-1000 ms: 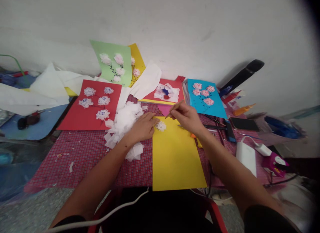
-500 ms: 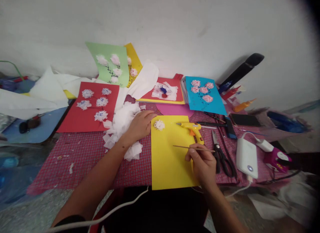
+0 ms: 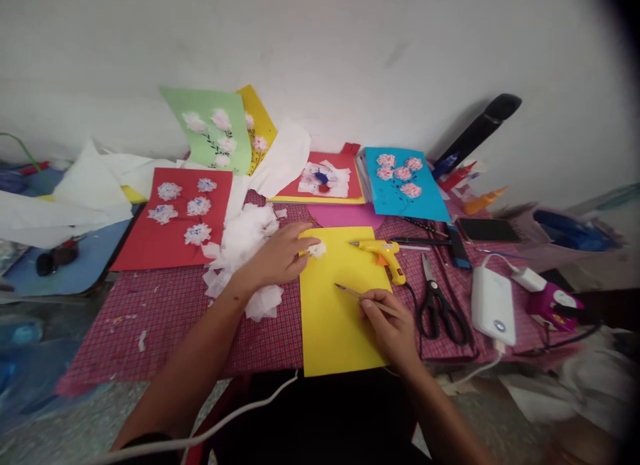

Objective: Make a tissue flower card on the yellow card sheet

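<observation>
A yellow sheet of paper (image 3: pixel 330 325) lies at the front of the table, with one white tissue flower (image 3: pixel 317 249) near its upper left corner. At that corner is my left hand (image 3: pixel 285 255), fingers apart, its fingertips reaching the flower's left side; whether they touch it I cannot tell. In my right hand (image 3: pixel 390 322) a thin paintbrush (image 3: pixel 357 294) is pinched, its dark tip pointing left over the sheet. Cut white tissue pieces (image 3: pixel 245 238) are heaped under and beside my left wrist. On the sheet's right upper part rests a yellow glue gun (image 3: pixel 383 252).
Scissors (image 3: pixel 436 305), a white power bank (image 3: pixel 494 305) and a phone (image 3: pixel 489 230) lie on the right. Red (image 3: pixel 135 245), green (image 3: pixel 175 102) and blue (image 3: pixel 430 202) sheets with tissue flowers stand or lie behind. Paint bottles (image 3: pixel 485 200) are at the back right.
My left hand has shifted onto the sheet's corner, its fingers spreading toward the tissue flower. My right hand has moved left with the paintbrush, whose tip is now lower-left. The view shifted slightly.
</observation>
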Demonstrator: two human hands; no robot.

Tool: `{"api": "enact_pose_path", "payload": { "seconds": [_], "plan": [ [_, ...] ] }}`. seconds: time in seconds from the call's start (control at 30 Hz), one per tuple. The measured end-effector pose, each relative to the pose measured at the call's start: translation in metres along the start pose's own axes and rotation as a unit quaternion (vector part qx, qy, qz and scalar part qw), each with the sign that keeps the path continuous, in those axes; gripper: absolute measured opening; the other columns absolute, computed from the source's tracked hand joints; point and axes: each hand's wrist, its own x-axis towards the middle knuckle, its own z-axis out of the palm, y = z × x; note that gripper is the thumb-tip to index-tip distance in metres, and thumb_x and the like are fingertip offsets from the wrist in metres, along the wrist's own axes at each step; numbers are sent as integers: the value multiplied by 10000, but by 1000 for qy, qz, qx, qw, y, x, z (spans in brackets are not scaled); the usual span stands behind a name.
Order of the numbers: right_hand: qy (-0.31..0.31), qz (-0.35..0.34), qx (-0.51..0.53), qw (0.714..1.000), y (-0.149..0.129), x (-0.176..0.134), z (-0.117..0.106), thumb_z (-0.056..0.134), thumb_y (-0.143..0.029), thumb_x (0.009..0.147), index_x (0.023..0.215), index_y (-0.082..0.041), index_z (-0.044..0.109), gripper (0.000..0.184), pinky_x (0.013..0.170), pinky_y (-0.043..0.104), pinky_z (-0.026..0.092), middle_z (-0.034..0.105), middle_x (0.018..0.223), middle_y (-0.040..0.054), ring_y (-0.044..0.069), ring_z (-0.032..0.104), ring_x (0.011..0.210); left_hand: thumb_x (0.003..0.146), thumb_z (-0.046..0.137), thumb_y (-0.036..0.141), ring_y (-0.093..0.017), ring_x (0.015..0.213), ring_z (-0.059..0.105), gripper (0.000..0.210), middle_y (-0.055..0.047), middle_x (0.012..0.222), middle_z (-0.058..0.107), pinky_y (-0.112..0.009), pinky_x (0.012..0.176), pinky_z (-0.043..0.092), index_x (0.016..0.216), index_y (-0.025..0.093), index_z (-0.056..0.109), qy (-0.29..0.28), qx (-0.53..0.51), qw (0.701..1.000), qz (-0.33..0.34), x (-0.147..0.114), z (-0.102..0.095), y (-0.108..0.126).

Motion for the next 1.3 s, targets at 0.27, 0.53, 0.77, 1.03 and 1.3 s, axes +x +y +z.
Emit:
{"api": "enact_pose_path", "payload": {
  "seconds": [0.27,0.53,0.77,1.03,1.3],
  "plan": [
    [-6,-3,-5,1000,3,1,-2,677,-405,912,887,-272,695,136,587,328,493,645,701,11,210,613,637,911,687,522,-379,1527,319,664,-179,1648,348,-572,1258,293,1470,194,540,-84,61,994,-45,-2,11,2],
    [-11,-12,0,1000,5,2,-2,673,-376,926,895,-231,690,150,596,278,475,638,705,0,169,598,644,911,660,582,-385,1530,310,720,-171,1652,348,-561,1268,267,1501,195,519,-100,62,991,-67,-2,14,0],
    [-13,-11,6,1000,5,1,-3,667,-367,932,904,-216,685,156,599,256,468,637,708,-6,152,593,647,916,650,575,-379,1522,328,752,-170,1652,352,-558,1270,258,1529,186,456,-66,54,992,-89,-2,9,-4],
    [-17,-20,0,1000,6,1,-4,662,-355,937,904,-213,685,148,602,255,465,639,714,-4,152,592,653,928,611,624,-387,1556,259,782,-202,1661,324,-544,1282,233,1529,149,456,-74,75,991,-78,0,26,4],
    [-23,-27,1,999,7,3,-3,662,-344,937,894,-211,685,141,591,254,456,641,710,-3,149,587,645,913,641,611,-387,1549,276,764,-193,1660,333,-547,1277,243,1514,163,489,-69,76,992,-73,4,34,8]
  ]
}}
